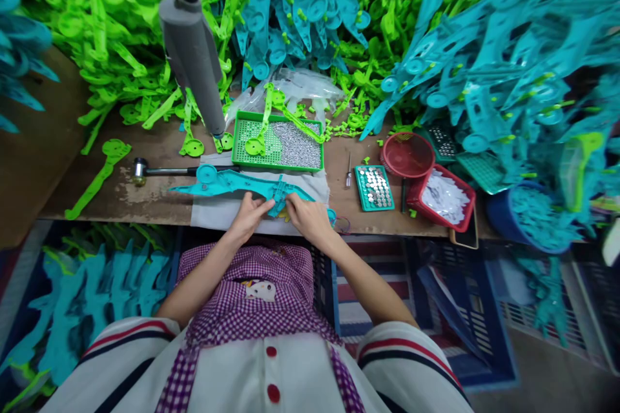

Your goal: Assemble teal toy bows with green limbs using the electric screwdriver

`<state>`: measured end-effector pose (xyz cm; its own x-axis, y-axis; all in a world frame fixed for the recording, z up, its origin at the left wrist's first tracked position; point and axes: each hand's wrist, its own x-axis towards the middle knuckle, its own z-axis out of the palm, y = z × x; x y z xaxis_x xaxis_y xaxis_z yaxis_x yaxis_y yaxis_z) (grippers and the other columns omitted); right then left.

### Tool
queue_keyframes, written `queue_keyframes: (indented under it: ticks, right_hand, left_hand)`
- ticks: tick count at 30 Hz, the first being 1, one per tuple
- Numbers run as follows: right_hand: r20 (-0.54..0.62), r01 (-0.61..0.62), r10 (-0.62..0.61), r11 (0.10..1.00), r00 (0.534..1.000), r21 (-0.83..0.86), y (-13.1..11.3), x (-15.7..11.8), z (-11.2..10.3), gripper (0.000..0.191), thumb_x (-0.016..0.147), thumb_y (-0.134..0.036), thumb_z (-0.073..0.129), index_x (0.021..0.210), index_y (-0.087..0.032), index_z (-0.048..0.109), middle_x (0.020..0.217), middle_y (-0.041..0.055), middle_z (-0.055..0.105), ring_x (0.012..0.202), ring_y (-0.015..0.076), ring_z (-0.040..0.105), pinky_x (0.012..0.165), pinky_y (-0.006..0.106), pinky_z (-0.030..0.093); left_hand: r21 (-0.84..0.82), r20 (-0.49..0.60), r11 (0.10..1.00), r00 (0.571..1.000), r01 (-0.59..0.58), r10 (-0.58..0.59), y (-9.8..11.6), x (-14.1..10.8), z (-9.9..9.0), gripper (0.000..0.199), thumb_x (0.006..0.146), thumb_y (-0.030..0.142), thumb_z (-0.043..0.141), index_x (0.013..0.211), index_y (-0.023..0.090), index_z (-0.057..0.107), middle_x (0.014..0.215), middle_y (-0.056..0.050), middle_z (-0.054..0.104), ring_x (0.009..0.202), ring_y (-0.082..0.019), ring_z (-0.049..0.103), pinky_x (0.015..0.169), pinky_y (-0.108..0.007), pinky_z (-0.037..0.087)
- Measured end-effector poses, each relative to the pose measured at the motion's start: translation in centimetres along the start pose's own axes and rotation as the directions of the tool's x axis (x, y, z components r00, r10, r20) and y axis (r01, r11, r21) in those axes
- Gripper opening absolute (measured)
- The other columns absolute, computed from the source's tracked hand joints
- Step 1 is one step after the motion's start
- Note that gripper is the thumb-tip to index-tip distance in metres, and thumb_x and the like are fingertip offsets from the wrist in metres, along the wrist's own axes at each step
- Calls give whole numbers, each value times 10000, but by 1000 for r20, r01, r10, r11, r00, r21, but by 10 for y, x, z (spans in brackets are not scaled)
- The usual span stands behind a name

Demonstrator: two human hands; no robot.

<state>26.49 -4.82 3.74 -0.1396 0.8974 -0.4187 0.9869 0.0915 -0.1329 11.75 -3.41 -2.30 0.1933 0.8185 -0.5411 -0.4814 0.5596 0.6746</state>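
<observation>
I'm pinching the teal plastic arm (232, 182) w/ both hands, left hand (249, 213) & right hand (306, 214), at the desk's (145, 200) near edge; assembly looks mid-way, small yellow bit (287, 211) under fingers, piles untouched.

Two hands (249, 214) (307, 216), one hammer (165, 171), one screwdriver (349, 174), two green trays (278, 142) (373, 188), one red basket (407, 155).

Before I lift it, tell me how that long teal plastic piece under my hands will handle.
The teal plastic piece looks thin and long, so probably light and slightly bendy. Both hands rest near one end; the far end may sag. Flat, so unlikely to roll.
</observation>
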Motion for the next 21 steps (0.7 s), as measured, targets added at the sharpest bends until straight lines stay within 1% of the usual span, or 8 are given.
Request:
queue_keyframes:
  ticks: [5, 12, 14, 16, 17, 18, 20, 21]
  right_hand:
    - [41, -41, 41, 999, 998, 4, -4, 4, -4, 448, 1027, -347, 230, 1286, -191, 560, 1008, 103, 771, 901, 259, 714, 648, 300, 368]
    - [103, -39, 38, 999, 994, 15, -13, 9, -9, 431, 1026, -336, 231, 1288, -183, 537, 1018, 127, 763, 940, 267, 713, 725, 324, 441]
    - [104, -61, 57, 998, 993, 31, -14, 11, -8, 430, 1027, -339, 221, 1281, -187, 533, 1039, 132, 758, 965, 266, 712, 745, 330, 453]
    - [109, -91, 85, 995, 990, 52, -14, 12, -6, 432, 1028, -351, 212, 1275, -203, 533, 1062, 126, 754, 985, 264, 712, 759, 331, 461]
    - [117, -109, 101, 992, 988, 59, -13, 12, -4, 434, 1028, -357, 209, 1276, -209, 533, 1072, 125, 752, 993, 265, 712, 764, 332, 464]
    - [127, -126, 117, 990, 985, 62, -13, 12, -3, 438, 1028, -360, 204, 1279, -212, 531, 1081, 125, 750, 1001, 265, 711, 772, 334, 467]
    - [146, -144, 134, 988, 980, 58, -13, 11, -1, 444, 1027, -362, 199, 1289, -214, 527, 1095, 130, 745, 1017, 263, 708, 789, 334, 470]
    - [150, -145, 135, 988, 979, 54, -13, 11, -1, 445, 1027, -361, 202, 1295, -214, 525, 1098, 132, 743, 1023, 262, 706, 796, 333, 472]
  left_hand:
    - [-13, 18, 1000, 1000, -13, 13, 1, -3, -1, 757, 410, 304, 964, 936, 232, 424, 830, 14, 721, 796, -170, 717, 804, -323, 557]
    - [29, -1, 998, 998, -61, 61, -6, 0, 0, 699, 454, 354, 952, 915, 239, 440, 828, 16, 716, 809, -156, 703, 808, -297, 541]
    - [101, 14, 993, 998, -65, 64, -5, -1, -5, 642, 509, 416, 926, 912, 232, 462, 824, 5, 720, 786, -155, 697, 786, -286, 537]
    - [283, 36, 958, 999, -43, 34, 3, -5, -15, 528, 612, 485, 860, 911, 212, 520, 786, -10, 717, 723, -164, 686, 735, -288, 537]
    - [428, 57, 903, 998, -42, 19, 8, -9, -20, 448, 680, 501, 809, 902, 201, 561, 754, -13, 710, 681, -167, 674, 709, -292, 535]
    - [588, 79, 807, 997, -66, 23, 16, -12, -25, 366, 748, 500, 751, 881, 192, 602, 723, -14, 701, 645, -169, 659, 690, -300, 531]
    - [844, 185, 489, 975, -221, 122, 32, -18, -32, 243, 863, 435, 638, 858, 195, 675, 736, -19, 700, 666, -177, 646, 726, -319, 523]
    - [893, 268, 315, 942, -322, 205, 39, -18, -32, 213, 898, 391, 600, 873, 204, 699, 793, -27, 710, 739, -188, 653, 777, -331, 517]
